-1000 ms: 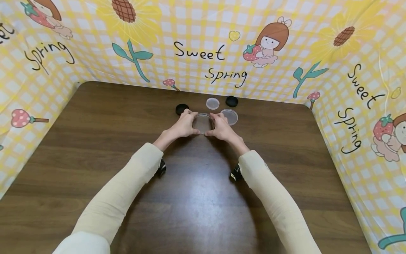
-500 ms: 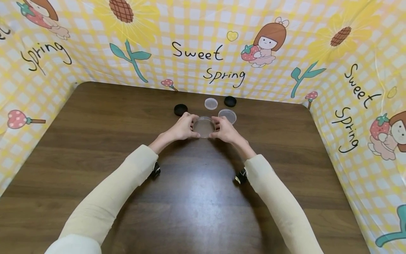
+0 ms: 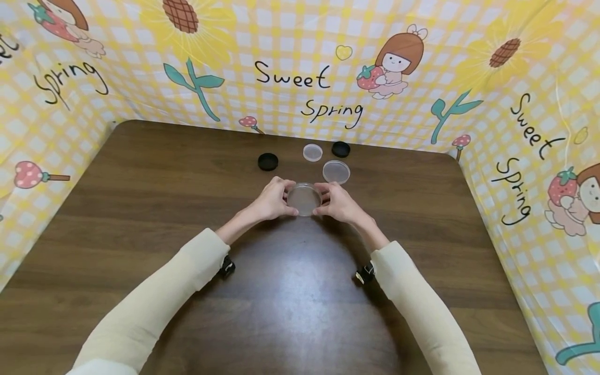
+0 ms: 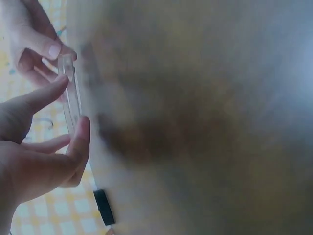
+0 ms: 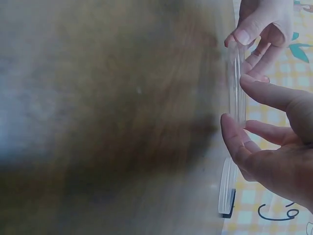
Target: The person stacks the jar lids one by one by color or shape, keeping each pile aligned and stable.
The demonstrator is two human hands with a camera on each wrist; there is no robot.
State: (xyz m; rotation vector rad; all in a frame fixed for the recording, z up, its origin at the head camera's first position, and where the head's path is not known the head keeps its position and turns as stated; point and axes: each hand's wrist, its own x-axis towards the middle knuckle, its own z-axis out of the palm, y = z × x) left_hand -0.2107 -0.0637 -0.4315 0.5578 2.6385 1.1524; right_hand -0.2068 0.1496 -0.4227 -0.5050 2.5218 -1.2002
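Between my two hands is a clear round petri dish [image 3: 304,200], held by its rim. My left hand [image 3: 274,200] grips its left side with thumb and fingers, and my right hand [image 3: 343,203] grips the right side the same way. Both wrist views show the dish edge-on: the dish [image 4: 71,98] appears in the left one, with a thin gap to the tabletop below it. In the right wrist view the dish [image 5: 236,85] looks like stacked clear layers between the fingertips.
Behind the hands on the brown table [image 3: 187,172] lie a larger clear dish [image 3: 336,172], a smaller clear dish [image 3: 312,152], a black round dish [image 3: 268,161] and another black round piece [image 3: 340,149]. A patterned cloth [image 3: 300,47] rises along the back and sides.
Both hands have drawn the petri dish toward the person, away from the other round pieces. The black dish at the left, partly covered by the left hand before, now shows fully.
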